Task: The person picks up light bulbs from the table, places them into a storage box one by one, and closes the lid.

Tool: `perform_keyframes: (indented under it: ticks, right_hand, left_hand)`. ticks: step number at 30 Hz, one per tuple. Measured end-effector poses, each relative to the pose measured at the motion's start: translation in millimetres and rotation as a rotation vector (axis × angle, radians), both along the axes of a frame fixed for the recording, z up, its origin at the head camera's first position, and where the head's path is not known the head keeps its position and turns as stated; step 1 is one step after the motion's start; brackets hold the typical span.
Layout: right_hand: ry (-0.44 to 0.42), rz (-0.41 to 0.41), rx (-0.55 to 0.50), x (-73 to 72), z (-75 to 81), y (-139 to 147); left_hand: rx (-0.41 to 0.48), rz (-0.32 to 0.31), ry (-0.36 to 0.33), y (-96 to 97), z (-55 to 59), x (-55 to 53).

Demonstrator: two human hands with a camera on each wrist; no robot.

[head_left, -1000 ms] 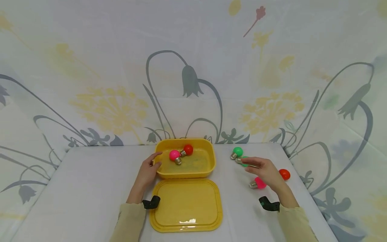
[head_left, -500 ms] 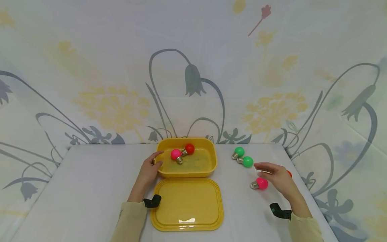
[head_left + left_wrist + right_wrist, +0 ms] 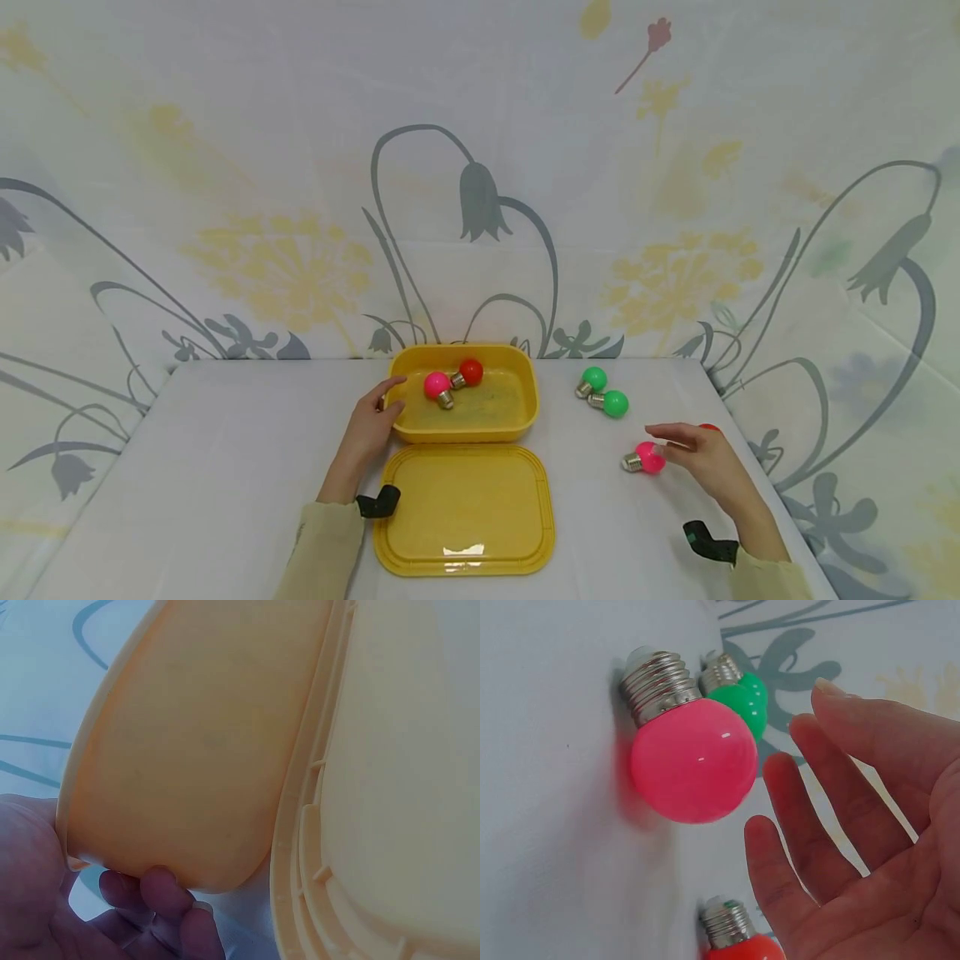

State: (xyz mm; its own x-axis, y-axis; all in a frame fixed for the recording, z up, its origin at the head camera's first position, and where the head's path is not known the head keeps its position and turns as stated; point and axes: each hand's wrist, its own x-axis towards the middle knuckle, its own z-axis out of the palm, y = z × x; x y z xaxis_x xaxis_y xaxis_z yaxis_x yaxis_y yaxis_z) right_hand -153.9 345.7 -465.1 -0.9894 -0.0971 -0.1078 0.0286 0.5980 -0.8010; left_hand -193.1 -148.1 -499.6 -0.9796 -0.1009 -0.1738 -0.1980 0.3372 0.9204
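Right hand point(image 3: 701, 461) is spread and empty just beside the glossy pink round bulb with metal screw base point(image 3: 694, 761) on the white surface point(image 3: 247, 475); fingertip nudge could roll it, while left hand point(image 3: 371, 422) grips the yellow plastic box point(image 3: 461, 435).

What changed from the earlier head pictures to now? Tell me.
The right hand moved away from the green bulbs, nearer and rightward, to beside the loose pink bulb, holding nothing. The left hand stayed at the yellow container; bulbs and lid stayed put.

A flower-patterned backdrop point(image 3: 480, 175) rises behind the white table point(image 3: 240, 450).
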Motion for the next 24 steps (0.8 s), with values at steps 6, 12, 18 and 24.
perform_keyframes:
  ticks: [6, 12, 18, 24]
  right_hand:
    - [-0.020, -0.021, 0.008, 4.2, -5.1, 1]
    - [-0.018, -0.027, -0.025, 8.1, -9.7, 2]
    - [-0.022, -0.034, -0.028, 8.5, -12.6, 3]
    - [-0.048, -0.046, -0.046, 9.0, -14.7, 2]
  left_hand:
    - [-0.001, -0.001, 0.006, 0.2, 0.6, 0.7]
    - [0.002, -0.004, 0.002, -0.1, -0.4, 3.0]
    - [0.001, -0.003, -0.007, 0.1, 0.7, 2.8]
    - [-0.001, 0.001, -0.002, 0.0, 1.5, 1.3]
